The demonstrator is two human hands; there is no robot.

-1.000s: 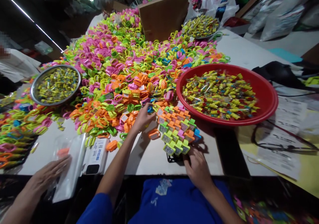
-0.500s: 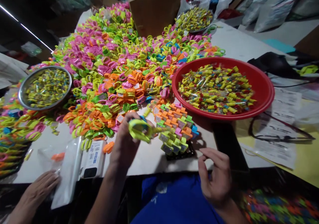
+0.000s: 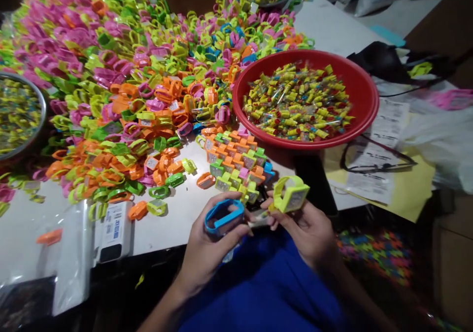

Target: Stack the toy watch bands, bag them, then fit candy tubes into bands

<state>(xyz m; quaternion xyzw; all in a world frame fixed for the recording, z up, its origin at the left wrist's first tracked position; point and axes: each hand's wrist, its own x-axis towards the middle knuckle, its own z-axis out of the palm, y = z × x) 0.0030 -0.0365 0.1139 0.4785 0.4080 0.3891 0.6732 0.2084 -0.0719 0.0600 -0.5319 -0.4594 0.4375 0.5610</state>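
My left hand (image 3: 207,248) is closed around a blue toy watch (image 3: 231,219), its looped strap facing up. In my right hand (image 3: 312,233) is a yellow-green toy watch (image 3: 296,197), pinched by the fingers with its square face turned outward. Between the two hands, at the fingertips, shows a small pale item (image 3: 259,218) that I cannot make out. Just beyond them stands a block of toy watches (image 3: 236,157) set in tight rows, mostly orange and yellow-green, with some blue and pink ones.
A large heap of loose toy watches (image 3: 121,81) covers the table's left and back. Small yellow wrapped pieces fill a red basin (image 3: 364,95) and a metal bowl (image 3: 41,103). Glasses (image 3: 380,167) lie on papers at right. A white box (image 3: 116,228) and plastic bags lie left.
The yellow-green watch has passed from my left hand to my right. Both hands have come together near my lap. The view has shifted, and another person's hand at lower left is gone from sight.
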